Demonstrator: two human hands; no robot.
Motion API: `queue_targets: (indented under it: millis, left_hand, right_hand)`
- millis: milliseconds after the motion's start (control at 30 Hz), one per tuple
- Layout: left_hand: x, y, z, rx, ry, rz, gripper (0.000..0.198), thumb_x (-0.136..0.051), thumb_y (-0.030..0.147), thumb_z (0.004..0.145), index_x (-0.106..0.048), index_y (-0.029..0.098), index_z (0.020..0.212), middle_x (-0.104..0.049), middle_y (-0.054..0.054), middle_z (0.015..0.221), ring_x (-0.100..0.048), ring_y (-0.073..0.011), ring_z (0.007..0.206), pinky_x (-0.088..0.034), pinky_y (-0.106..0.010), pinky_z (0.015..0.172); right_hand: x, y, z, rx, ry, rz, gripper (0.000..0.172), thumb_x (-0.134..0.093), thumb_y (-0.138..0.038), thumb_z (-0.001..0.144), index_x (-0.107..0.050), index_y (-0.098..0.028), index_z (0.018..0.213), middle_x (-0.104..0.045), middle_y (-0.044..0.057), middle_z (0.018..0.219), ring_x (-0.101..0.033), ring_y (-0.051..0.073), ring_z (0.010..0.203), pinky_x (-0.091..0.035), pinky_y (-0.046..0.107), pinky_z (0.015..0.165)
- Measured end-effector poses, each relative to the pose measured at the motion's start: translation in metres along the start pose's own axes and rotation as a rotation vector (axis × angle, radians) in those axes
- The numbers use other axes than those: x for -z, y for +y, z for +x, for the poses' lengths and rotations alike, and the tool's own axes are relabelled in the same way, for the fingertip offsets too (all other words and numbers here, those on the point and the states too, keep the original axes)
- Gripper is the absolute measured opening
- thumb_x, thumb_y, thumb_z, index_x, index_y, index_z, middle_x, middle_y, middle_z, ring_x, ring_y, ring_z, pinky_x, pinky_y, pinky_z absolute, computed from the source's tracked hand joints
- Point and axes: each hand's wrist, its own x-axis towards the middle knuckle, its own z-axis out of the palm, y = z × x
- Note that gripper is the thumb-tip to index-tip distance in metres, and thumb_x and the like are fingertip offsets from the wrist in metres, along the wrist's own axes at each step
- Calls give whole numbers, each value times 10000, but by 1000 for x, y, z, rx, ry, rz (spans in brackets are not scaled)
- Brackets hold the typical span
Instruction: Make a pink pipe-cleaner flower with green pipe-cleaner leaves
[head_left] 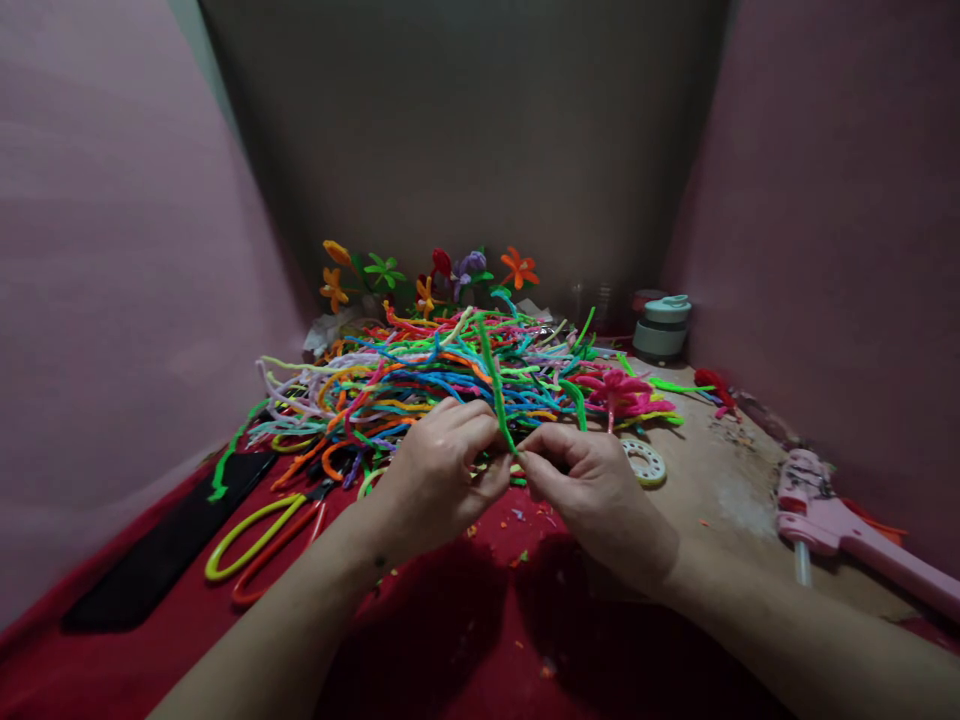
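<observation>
My left hand [442, 470] and my right hand [592, 490] meet over the red cloth [450, 630], both with fingers closed. Between their fingertips they pinch a green pipe cleaner [495, 385], which sticks up and away over a big tangled pile of coloured pipe cleaners [420, 385]. The pinched lower end of the green pipe cleaner is hidden by my fingers.
Finished pipe-cleaner flowers [427, 272] stand behind the pile; a pink one [619, 392] lies right of it. Scissors with yellow and red handles [259, 540] and a black flat object [172, 545] lie left. A pink glue gun [832, 520], a white ring [645, 462] and a lidded jar [661, 328] sit right.
</observation>
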Motion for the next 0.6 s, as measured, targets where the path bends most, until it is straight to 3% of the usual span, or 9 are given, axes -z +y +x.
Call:
queue_targets:
  millis: [200,300,467,600]
  left_hand:
    - [4,6,0,561,-123,-564,127,-535,191,702,-532,141,585,-458,41,525,-383,-67,485,-285,-193,467]
    - [-1,-1,-1,731,-184,-888,138,-589,223,655,-533,132,567,-420,52,473,-320,-48,428,-231,-194,432]
    - [-5,-5,0,826,-223,-1261,164,-604,203,624,-520,130,504,-431,35,435,-369,-60,405,-280,-204,427]
    - [6,-2,0,722,-45,-1119,142,-630,247,696,-581,134,626,-481,37,525,-395,-50,448,-315,-182,446]
  right_hand:
    - [-2,-3,-9,315,100,-312,154,-490,-117,771,-606,-133,671,-547,2,550,-471,103,513,-319,249,523]
    - [-3,-3,-13,442,105,-421,181,-465,-113,789,-608,-114,678,-559,34,570,-494,128,541,-324,268,530]
    - [-1,-4,-15,535,137,-481,202,-457,-119,812,-616,-103,689,-577,58,593,-517,150,571,-341,286,547]
    - [4,-8,-9,279,100,-211,151,-487,-148,809,-600,-132,711,-554,10,585,-495,111,544,-354,252,539]
